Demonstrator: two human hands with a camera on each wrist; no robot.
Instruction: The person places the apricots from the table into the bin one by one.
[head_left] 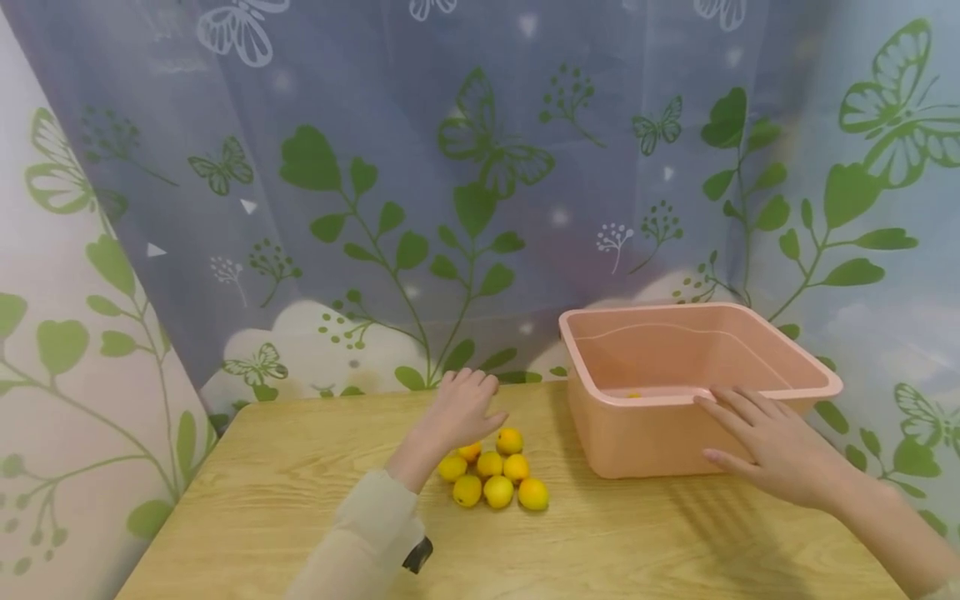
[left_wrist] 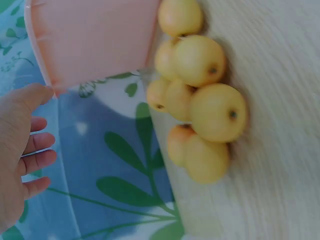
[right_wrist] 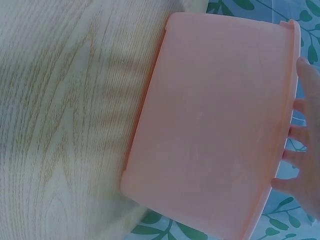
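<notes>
In the head view, a cluster of several small round yellow-orange fruits [head_left: 498, 492], tangerine-like with dark stem spots, sits on the wooden table. My left hand [head_left: 465, 408] hovers just above the back of this cluster, fingers loosely bent and nothing in them. The left wrist view has the same hand [left_wrist: 20, 150] at the left, apart from the fruits [left_wrist: 218, 112]. To the right stands a pink plastic tub [head_left: 652, 442]. My right hand [head_left: 772, 450] is at its front rim with fingers spread; in the right wrist view the fingertips [right_wrist: 285, 185] lie along the rim.
Inside the tub a bit of yellow [head_left: 633, 396] shows above the near rim, the rest of its floor hidden. A curtain [head_left: 375, 208] with leaves and butterflies hangs right behind the wooden table [head_left: 300, 483] and along both sides.
</notes>
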